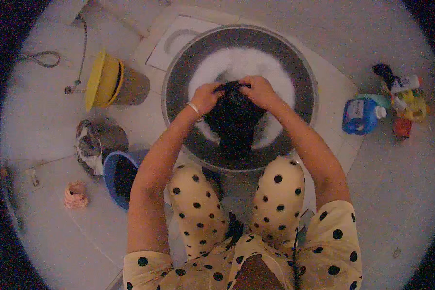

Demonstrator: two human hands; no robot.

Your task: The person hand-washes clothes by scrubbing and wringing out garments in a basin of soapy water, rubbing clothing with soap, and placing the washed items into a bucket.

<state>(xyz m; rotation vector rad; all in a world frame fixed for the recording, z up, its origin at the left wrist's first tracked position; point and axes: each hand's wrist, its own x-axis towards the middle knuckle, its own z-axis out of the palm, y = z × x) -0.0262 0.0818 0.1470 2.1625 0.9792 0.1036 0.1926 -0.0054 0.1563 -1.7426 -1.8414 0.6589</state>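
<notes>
A wide round grey basin (181, 63) stands before my knees, with white suds (239, 60) floating in it. Over the suds I hold a black cloth or garment (237, 116); its lower part hangs toward the near side of the basin. My left hand (209, 99) is closed on the cloth's upper left edge, a light band round the wrist. On the upper right edge, my right hand (258, 92) is closed as well, its fingers bent over the fabric. Both hands are close together. The garment's exact kind cannot be made out.
To the left stand a bin with a yellow lid (101, 79), a bin with a liner (92, 150) and a blue bucket (112, 176) with something dark inside. A pink item (76, 195) lies farther left. At the right are a blue liquid bottle (360, 116) and several other bottles (411, 104).
</notes>
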